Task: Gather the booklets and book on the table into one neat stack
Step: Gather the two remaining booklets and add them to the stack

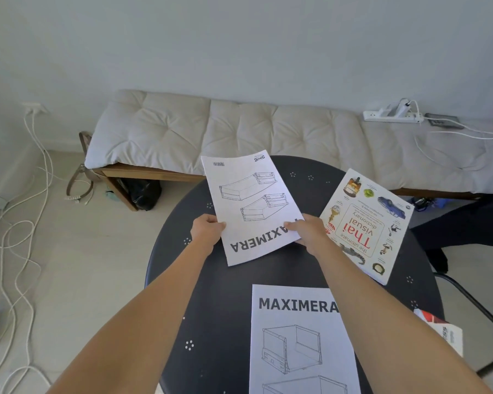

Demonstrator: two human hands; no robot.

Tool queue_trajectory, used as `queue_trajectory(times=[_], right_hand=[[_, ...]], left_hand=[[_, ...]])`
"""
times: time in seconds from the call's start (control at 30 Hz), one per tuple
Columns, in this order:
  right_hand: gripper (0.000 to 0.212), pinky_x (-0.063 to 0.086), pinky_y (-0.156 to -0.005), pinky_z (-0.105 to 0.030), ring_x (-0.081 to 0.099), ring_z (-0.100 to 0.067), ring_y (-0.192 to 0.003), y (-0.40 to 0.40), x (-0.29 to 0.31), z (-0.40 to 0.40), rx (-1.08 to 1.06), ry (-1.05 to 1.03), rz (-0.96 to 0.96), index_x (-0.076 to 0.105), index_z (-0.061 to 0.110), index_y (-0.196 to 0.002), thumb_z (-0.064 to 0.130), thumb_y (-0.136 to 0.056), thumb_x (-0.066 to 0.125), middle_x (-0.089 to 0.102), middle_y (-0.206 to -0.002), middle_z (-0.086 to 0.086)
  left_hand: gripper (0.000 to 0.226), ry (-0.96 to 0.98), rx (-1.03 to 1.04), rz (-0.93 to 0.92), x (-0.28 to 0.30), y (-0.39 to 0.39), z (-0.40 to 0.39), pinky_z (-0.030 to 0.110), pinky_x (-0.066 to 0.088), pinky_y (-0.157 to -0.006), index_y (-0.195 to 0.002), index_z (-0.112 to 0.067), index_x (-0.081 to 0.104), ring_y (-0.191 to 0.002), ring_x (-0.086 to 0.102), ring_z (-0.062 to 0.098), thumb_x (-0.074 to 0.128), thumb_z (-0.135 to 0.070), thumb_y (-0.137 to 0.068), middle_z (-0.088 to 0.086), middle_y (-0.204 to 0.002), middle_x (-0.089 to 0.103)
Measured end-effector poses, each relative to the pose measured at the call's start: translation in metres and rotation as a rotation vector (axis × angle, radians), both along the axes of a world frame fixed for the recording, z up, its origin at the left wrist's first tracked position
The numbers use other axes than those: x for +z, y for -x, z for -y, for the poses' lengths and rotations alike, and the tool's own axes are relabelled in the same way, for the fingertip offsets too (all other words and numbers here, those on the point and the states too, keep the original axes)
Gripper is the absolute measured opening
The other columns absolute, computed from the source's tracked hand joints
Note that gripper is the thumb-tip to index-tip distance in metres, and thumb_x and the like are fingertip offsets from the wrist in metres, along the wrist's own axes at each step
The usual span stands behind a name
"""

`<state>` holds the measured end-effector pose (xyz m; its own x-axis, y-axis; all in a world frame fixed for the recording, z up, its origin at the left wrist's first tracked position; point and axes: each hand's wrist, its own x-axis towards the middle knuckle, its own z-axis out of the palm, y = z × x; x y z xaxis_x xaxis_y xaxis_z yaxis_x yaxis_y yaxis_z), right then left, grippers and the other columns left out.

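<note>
Two hands on one MAXIMERA booklet (252,207) here: the left hand (207,230) has its grip pinched on the left edge, the right hand (308,230) clamps the right edge, printing upside down. Just right of the right grip sits the Thai dictionary book (367,226) on the dark round counter (211,294). The second MAXIMERA booklet (299,342) lies nearer than both grips, untouched.
</note>
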<state>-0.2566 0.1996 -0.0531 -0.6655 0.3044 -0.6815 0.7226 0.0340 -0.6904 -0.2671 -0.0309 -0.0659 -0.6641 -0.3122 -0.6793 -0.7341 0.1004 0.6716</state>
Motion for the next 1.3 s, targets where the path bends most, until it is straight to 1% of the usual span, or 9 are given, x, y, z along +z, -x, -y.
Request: queue_trajectory(times=[0.13,0.27,0.47,0.67,0.8,0.97,1.13,1.2,1.3], right_hand=[[0.028,0.058,-0.07,-0.031,0.067,-0.018,-0.081,-0.032,0.011,0.004,-0.266,0.284,-0.059,0.063,0.005,-0.107,-0.002,-0.081,0.07,0.071,-0.093,-0.006],[0.023,0.06,-0.064,-0.028,0.069,-0.019,-0.086,-0.075,0.019,0.006,-0.407,0.485,-0.108,0.063,0.008,-0.1,-0.006,-0.083,0.065,0.071,-0.1,-0.008],[0.038,0.056,-0.063,-0.035,0.064,-0.024,-0.088,-0.14,0.014,0.016,-0.304,0.39,-0.075,0.053,0.007,-0.124,-0.009,-0.09,0.052,0.064,-0.112,-0.015],[0.034,0.053,-0.074,-0.039,0.061,-0.025,-0.089,-0.199,0.013,-0.014,-0.284,0.264,-0.019,0.051,0.008,-0.121,-0.009,-0.091,0.046,0.063,-0.109,-0.014],[0.028,0.052,-0.074,-0.037,0.061,-0.028,-0.096,-0.226,0.024,-0.047,-0.159,0.132,0.023,0.056,0.01,-0.113,-0.005,-0.093,0.044,0.066,-0.113,-0.015],[0.029,0.052,-0.073,-0.038,0.061,-0.032,-0.098,-0.237,0.05,-0.088,0.071,0.026,0.058,0.054,0.007,-0.118,-0.006,-0.095,0.043,0.064,-0.111,-0.017],[0.027,0.053,-0.074,-0.04,0.064,-0.03,-0.102,-0.235,0.075,-0.107,0.383,-0.072,0.172,0.054,0.009,-0.12,0.001,-0.096,0.047,0.066,-0.119,-0.013],[0.026,0.052,-0.072,-0.039,0.064,-0.03,-0.101,-0.231,0.083,-0.105,0.473,-0.099,0.204,0.054,0.011,-0.12,0.003,-0.095,0.049,0.066,-0.119,-0.012],[0.027,0.052,-0.085,-0.045,0.064,-0.029,-0.103,-0.226,0.09,-0.102,0.563,-0.122,0.221,0.053,0.015,-0.12,0.005,-0.094,0.053,0.066,-0.119,-0.009]], left_hand=[[0.012,-0.133,0.048,-0.05,0.012,-0.027,-0.001,0.035,0.058,-0.068,-0.087,-0.008,0.048,-0.091,0.062,0.029,0.054,0.001,-0.092,0.014,-0.103,0.062],[0.02,-0.206,0.122,-0.091,0.02,-0.069,-0.01,0.031,0.056,-0.063,-0.082,-0.013,0.047,-0.089,0.063,0.028,0.053,0.003,-0.091,0.007,-0.089,0.062],[0.017,-0.35,0.239,-0.065,0.018,-0.144,-0.043,0.038,0.057,-0.079,-0.084,-0.009,0.048,-0.085,0.063,0.026,0.055,0.005,-0.09,0.009,-0.089,0.061],[0.013,-0.427,0.257,-0.092,0.027,-0.203,-0.046,0.039,0.054,-0.087,-0.09,0.0,0.055,-0.091,0.064,0.032,0.057,0.012,-0.086,0.017,-0.097,0.065],[0.015,-0.223,0.227,-0.109,0.019,-0.217,-0.03,0.031,0.056,-0.067,-0.096,0.003,0.061,-0.095,0.068,0.034,0.062,0.006,-0.082,0.015,-0.098,0.068],[0.058,0.068,0.175,-0.009,0.017,-0.227,-0.007,0.034,0.05,-0.092,-0.126,-0.003,0.057,-0.115,0.059,0.034,0.079,-0.016,-0.074,0.011,-0.123,0.06],[0.028,-0.099,-0.049,-0.062,0.013,-0.236,0.002,0.037,0.056,-0.086,-0.106,-0.002,0.065,-0.092,0.068,0.029,0.072,-0.001,-0.079,0.015,-0.11,0.069],[0.02,-0.013,-0.144,-0.098,0.013,-0.234,0.001,0.043,0.057,-0.088,-0.093,-0.013,0.064,-0.094,0.069,0.028,0.076,-0.011,-0.077,0.011,-0.108,0.071],[0.03,0.081,-0.167,-0.144,0.017,-0.23,0.001,0.047,0.057,-0.087,-0.096,-0.015,0.059,-0.096,0.068,0.029,0.079,-0.021,-0.074,0.006,-0.105,0.069]])
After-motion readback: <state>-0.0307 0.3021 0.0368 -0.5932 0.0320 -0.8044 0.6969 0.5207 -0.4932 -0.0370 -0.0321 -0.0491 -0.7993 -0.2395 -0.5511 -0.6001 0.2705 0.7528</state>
